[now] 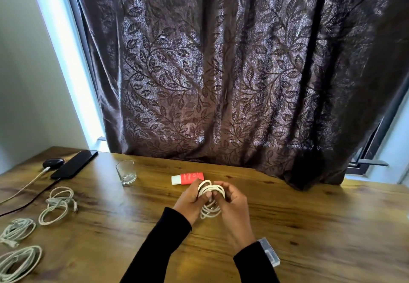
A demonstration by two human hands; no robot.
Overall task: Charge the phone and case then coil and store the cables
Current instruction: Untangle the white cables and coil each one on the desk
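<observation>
A white cable (210, 210) wound into a coil is held above the wooden table (309, 227). My left hand (191, 203) and my right hand (232, 207) both grip the coil, fingers curled round its loops. At the far left a black phone (74, 164) lies flat with a dark cable running from its near end. Beside it sits a black earbud case (53, 162) with a white cable (24, 186) plugged in. Three coiled white cables lie along the left: one (58, 205), another (17, 230), a third (20, 261).
An empty drinking glass (126, 173) stands left of centre. A red and white tube (187, 178) lies just beyond my hands. A dark leaf-patterned curtain (221, 72) hangs over the table's far edge.
</observation>
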